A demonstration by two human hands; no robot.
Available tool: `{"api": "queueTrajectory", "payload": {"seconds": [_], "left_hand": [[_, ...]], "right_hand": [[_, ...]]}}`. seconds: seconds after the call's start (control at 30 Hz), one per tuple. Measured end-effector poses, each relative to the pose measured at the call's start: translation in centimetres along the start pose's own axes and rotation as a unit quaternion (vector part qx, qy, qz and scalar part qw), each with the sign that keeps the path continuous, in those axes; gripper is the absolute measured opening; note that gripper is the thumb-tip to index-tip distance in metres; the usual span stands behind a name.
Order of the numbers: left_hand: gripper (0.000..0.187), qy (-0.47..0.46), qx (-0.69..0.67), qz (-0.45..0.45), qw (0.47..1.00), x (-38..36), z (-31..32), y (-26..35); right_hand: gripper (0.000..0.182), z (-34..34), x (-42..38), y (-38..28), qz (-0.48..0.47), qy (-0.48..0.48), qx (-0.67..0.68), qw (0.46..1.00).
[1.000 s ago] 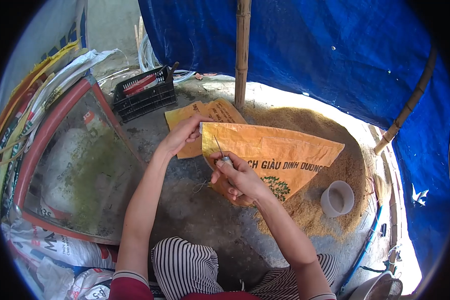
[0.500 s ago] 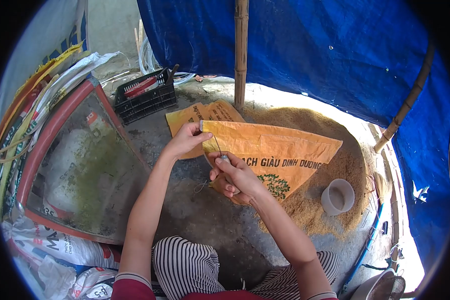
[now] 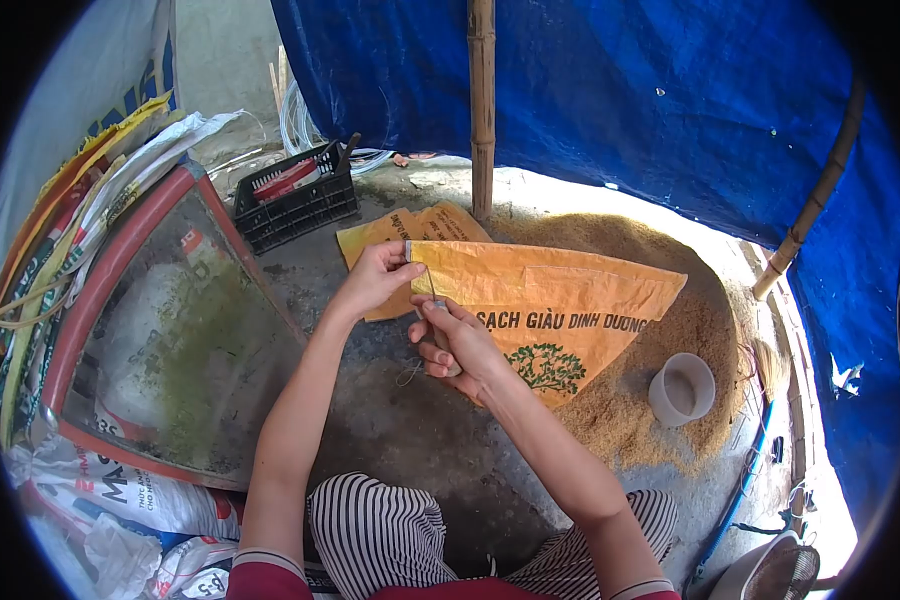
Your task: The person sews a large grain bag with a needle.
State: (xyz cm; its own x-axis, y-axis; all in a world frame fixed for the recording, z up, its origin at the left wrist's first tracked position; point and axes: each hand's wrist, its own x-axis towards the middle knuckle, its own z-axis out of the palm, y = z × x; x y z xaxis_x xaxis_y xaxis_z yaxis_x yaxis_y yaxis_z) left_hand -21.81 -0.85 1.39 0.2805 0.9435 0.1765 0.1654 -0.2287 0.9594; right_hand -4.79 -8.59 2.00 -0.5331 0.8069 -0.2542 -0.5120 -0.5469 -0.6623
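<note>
The top left corner of an orange woven sack (image 3: 600,290) is pinched between the thumb and fingers of my left hand (image 3: 375,278). Printed letters and a green tree mark the sack's face. My right hand (image 3: 460,345) is closed round the handle of an awl (image 3: 437,303), whose thin metal shaft points up at the sack just below my left thumb. Its tip is hidden at the sack's edge. A loop of thin thread (image 3: 407,376) hangs to the left of my right hand.
Another orange sack (image 3: 370,238) lies on the concrete behind. A white tub (image 3: 682,390) sits on the spread grain (image 3: 635,425) at right. At left are a red-framed panel (image 3: 60,340) and stacked sacks (image 3: 120,160). A black crate (image 3: 295,210) and a bamboo pole (image 3: 481,110) stand at the back.
My right hand has moved slightly up and left with the awl, and less of its shaft shows. My left hand keeps its pinch on the sack's corner.
</note>
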Motion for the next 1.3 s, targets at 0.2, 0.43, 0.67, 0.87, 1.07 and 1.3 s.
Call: {"api": "queueTrajectory", "payload": {"seconds": [0.2, 0.43, 0.67, 0.87, 1.07, 1.3], "left_hand": [[0.017, 0.004, 0.006, 0.027, 1.0, 0.4, 0.1, -1.1], [0.019, -0.006, 0.006, 0.022, 1.0, 0.4, -0.1, -1.0], [0.021, -0.013, 0.006, -0.003, 1.0, 0.3, 0.2, -0.1], [0.024, -0.019, -0.003, -0.029, 0.999, 0.8, 0.3, -0.5], [0.024, 0.011, 0.002, -0.005, 1.0, 0.8, 0.2, -0.7], [0.023, 0.029, 0.007, 0.014, 0.999, -0.1, 0.0, -0.7]], "right_hand": [[0.018, 0.1, -0.3, 0.1, -0.002, 0.019, 0.013, 1.0], [0.018, -0.1, -0.4, -0.2, -0.005, 0.021, 0.019, 1.0], [0.018, -0.4, -0.3, -0.2, -0.004, 0.018, 0.022, 1.0], [0.018, -0.3, -0.3, -0.2, -0.005, 0.016, 0.024, 1.0], [0.022, -0.4, -0.1, -0.3, 0.01, -0.022, -0.039, 0.999], [0.02, 0.2, 0.7, -0.1, 0.014, -0.02, -0.068, 0.997]]}}
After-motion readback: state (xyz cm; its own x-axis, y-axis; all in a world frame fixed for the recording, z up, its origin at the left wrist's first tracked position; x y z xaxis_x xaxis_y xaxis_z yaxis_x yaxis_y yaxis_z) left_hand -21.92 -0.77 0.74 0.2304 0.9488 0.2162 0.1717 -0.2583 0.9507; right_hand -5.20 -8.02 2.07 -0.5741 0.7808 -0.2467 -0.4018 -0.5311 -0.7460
